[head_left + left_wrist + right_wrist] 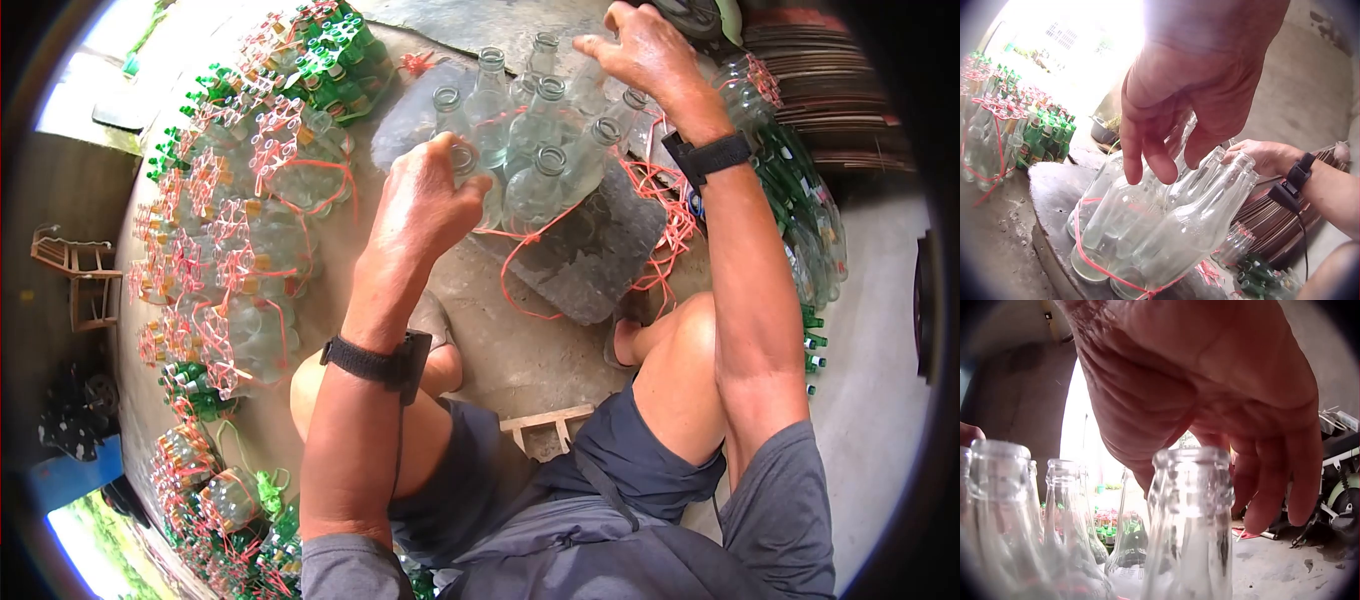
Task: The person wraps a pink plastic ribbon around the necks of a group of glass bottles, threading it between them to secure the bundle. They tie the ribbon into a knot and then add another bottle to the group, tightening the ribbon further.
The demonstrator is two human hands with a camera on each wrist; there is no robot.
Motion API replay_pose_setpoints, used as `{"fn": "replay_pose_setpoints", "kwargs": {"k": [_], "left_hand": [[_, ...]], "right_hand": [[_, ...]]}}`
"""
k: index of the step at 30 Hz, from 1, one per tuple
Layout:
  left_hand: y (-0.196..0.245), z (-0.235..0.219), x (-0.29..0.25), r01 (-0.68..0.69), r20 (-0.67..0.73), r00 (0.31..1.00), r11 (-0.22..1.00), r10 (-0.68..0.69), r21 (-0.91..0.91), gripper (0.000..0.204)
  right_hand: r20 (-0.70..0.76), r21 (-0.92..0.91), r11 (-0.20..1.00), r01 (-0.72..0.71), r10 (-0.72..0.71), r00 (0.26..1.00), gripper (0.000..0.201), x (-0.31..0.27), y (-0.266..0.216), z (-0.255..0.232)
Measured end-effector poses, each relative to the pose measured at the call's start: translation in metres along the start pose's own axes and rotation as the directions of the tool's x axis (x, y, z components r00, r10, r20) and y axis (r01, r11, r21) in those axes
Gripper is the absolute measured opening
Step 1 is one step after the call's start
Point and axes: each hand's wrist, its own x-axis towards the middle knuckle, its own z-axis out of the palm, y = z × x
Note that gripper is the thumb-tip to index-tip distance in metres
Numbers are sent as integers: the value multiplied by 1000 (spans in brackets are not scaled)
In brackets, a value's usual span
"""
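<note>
Clear glass bottles (535, 190) stand upright in a cluster on a dark stone slab (590, 265), with pink twine (1094, 259) around their lower part. My left hand (425, 200) is over the near-left bottles; in the left wrist view its loosely bent fingers (1163, 165) hang in front of the necks, and contact is unclear. At the far-right side of the cluster is my right hand (650, 55). Its fingers hang down beyond a bottle neck (1191, 487) in the right wrist view, and no grip on a bottle shows.
Tied bundles of clear and green bottles (250, 250) fill the floor at left. Loose pink twine (680, 215) lies right of the slab. More green bottles (790, 180) and a stack of brown sheets (820, 90) are at right. A wooden stool (548, 420) shows between the legs.
</note>
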Motion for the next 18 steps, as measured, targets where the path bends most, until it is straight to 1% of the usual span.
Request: {"fn": "replay_pose_setpoints", "kwargs": {"k": [1,2,3,4,5,6,7,8,9,10,12,13,14,16,17,18], "left_hand": [[1,0,0,0,-2,1000,1000,0,3,37],[1,0,-1,4,-7,1000,1000,-3,2,37],[0,1,0,0,-9,1000,1000,0,-1,37],[0,1,0,-4,-10,1000,1000,4,-4,36],[0,1,0,-2,-14,1000,1000,2,-3,36],[1,1,0,-4,-9,1000,1000,4,-8,36],[1,1,0,-6,-3,1000,1000,6,-12,35],[1,2,0,-5,-5,1000,1000,4,-11,35],[0,2,0,-18,-14,1000,1000,17,-13,34],[0,3,0,-31,-23,999,999,30,-15,33],[0,2,0,-32,-22,999,999,31,-10,33],[0,2,0,-34,-20,999,999,34,-6,33],[0,2,0,-33,-20,999,999,33,-7,33],[-1,2,1,-35,-18,999,999,35,-2,33],[0,2,1,-35,-18,999,999,35,-3,33],[0,2,1,-36,-15,999,999,36,2,33]], "right_hand": [[-227,13,996,92,-87,970,36,1,-9,-9],[-227,14,995,98,-93,969,36,4,-18,-20],[-41,114,991,66,-61,997,37,7,-30,-34],[148,204,979,15,-46,988,38,7,-42,-45],[173,199,979,35,-70,982,35,1,-55,-54],[173,201,979,38,-73,982,35,1,-57,-51],[296,136,989,58,-97,950,45,1,-57,-47],[415,72,994,87,-109,903,56,1,-59,-44],[523,-25,997,66,-44,851,51,1,-65,-43],[523,-24,997,68,-46,851,51,-1,-68,-43],[581,-106,985,133,-47,813,47,-9,-71,-37],[568,-118,982,150,-58,821,44,-11,-68,-28],[569,-118,981,151,-58,820,44,-12,-66,-24],[582,-38,993,114,-71,810,43,-13,-64,-18],[582,-38,993,114,-71,810,43,-14,-64,-16],[548,-34,987,155,-112,829,41,-15,-64,-14]]}}
